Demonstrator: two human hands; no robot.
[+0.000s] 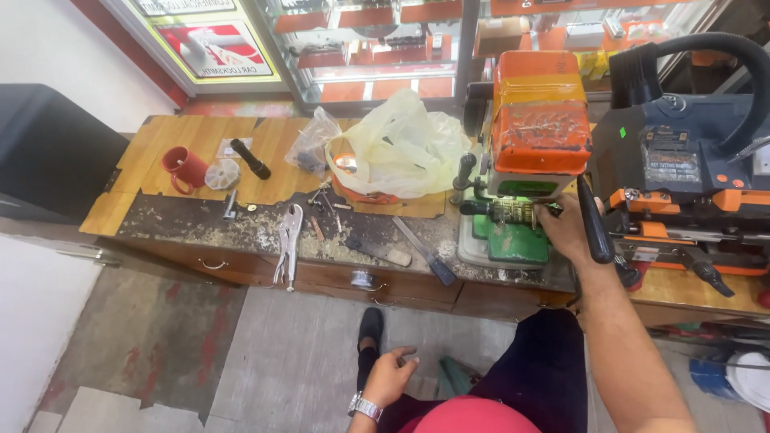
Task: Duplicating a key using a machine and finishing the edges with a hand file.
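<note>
My right hand reaches up to the orange and green key-cutting machine on the wooden bench. Its fingers close on the machine's clamp area beside the black handle; what lies between the fingers is hidden. My left hand, with a metal wristwatch, hangs low over my lap with fingers loosely apart and nothing in it. My dark trousers and one black shoe show below.
On the bench lie locking pliers, a flat file, a brush, a red mug, a black cylinder and crumpled plastic bags. A second dark and orange machine stands at the right. Metal filings cover the bench's front.
</note>
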